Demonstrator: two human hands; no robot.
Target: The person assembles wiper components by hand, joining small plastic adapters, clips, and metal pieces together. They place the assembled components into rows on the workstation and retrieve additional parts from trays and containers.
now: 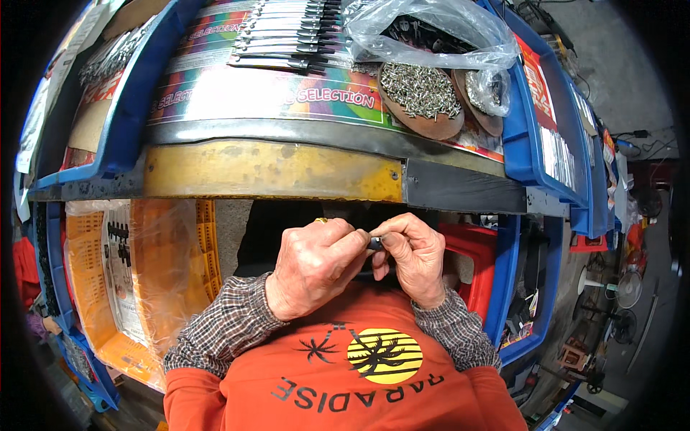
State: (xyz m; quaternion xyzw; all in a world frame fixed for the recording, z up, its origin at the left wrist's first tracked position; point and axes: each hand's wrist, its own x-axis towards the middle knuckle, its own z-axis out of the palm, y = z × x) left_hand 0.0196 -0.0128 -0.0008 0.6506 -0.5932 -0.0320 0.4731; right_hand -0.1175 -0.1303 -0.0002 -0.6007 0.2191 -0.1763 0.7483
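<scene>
In front of my chest, below the bench edge, both hands meet at a small dark piece point(374, 243), too covered by fingers to tell its kind. My left hand point(316, 264) is closed, its fingertips pinched at the left side of the piece. My right hand point(415, 257) grips it from the right between thumb and curled fingers. On the bench lies a row of slim metal tools with black ends point(287, 36), side by side. To their right, a brown dish point(431, 128) bears a heap of small silvery rivet-like parts point(420, 90).
A clear plastic bag point(460, 29) with dark parts sits behind the dish. Blue bins point(129, 136) flank the bench, the left one holding thin metal pieces. Under the yellow bench edge point(273, 169) stand an orange crate point(90, 287) at left and a red stool-like object point(478, 269) at right.
</scene>
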